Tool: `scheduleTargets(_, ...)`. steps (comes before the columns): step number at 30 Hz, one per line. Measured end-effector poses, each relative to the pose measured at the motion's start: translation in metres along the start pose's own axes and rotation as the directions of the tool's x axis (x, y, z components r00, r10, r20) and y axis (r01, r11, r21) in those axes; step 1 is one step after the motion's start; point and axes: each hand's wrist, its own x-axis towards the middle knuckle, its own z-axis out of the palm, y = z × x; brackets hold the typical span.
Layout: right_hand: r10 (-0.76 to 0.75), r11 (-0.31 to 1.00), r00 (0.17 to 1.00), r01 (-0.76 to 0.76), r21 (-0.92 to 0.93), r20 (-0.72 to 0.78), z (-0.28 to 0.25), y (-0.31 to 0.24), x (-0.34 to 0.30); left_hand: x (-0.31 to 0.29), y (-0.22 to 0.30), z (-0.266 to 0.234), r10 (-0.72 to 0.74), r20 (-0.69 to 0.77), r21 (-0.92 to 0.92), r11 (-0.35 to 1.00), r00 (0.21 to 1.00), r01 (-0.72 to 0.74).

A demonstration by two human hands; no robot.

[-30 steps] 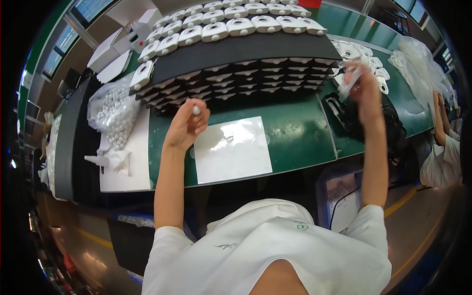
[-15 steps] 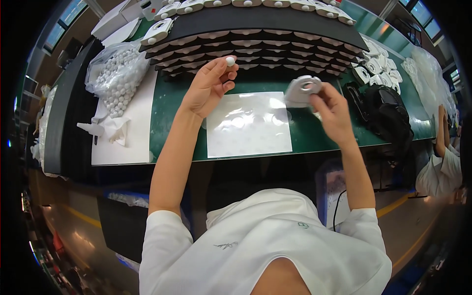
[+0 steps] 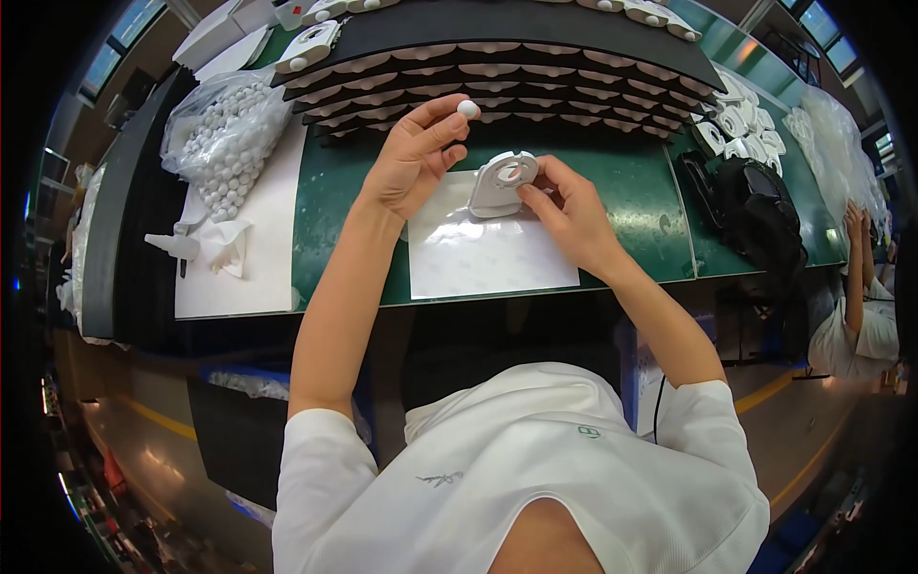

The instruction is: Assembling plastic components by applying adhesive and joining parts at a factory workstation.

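A small white ball (image 3: 467, 109) is pinched between the fingertips of my left hand (image 3: 409, 158), raised in front of the stacked black trays. My right hand (image 3: 574, 212) grips a white plastic housing (image 3: 499, 185) with a round hole at one end. The housing is tilted upright above a white sheet (image 3: 492, 258) on the green table. Ball and housing are apart, with the ball up and to the left. Part of the housing's right edge is hidden by my right fingers.
Black trays (image 3: 516, 29) with white housings between the layers stand across the back. A clear bag of white balls (image 3: 229, 143) lies at left, near crumpled white tissue (image 3: 227, 247). At right are loose white housings (image 3: 736, 120), a black bag (image 3: 751, 206) and another person's hands (image 3: 858, 222).
My right hand has brought the housing leftward over the sheet, closer to my left hand. My left hand, still holding the ball, has shifted slightly to the right and up.
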Motion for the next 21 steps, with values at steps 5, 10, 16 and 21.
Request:
scheduleTargets(5, -0.058, 0.998, 0.997, 0.057, -0.020, -0.056, -0.001, 0.007, 0.000, 0.000, 0.003, 0.004, -0.014, 0.009, -0.028, 1.000, 1.000, 0.015)
scheduleTargets(10, -0.083, 0.987, 0.995, 0.075, -0.144, -0.054, -0.001, 0.004, -0.002, 0.000, 0.004, 0.005, -0.035, 0.016, -0.064, 0.997, 0.999, 0.036)
scheduleTargets(16, -0.295, 0.890, 0.955, 0.265, -0.371, -0.026, 0.006, 0.002, -0.005, -0.001, 0.002, 0.006, -0.034, 0.021, -0.042, 0.998, 0.999, 0.035)
scheduleTargets(21, -0.046, 0.980, 0.997, 0.056, 0.191, -0.056, -0.009, 0.008, 0.000, -0.004, 0.002, 0.011, -0.038, 0.039, 0.018, 0.999, 0.998, 0.038)
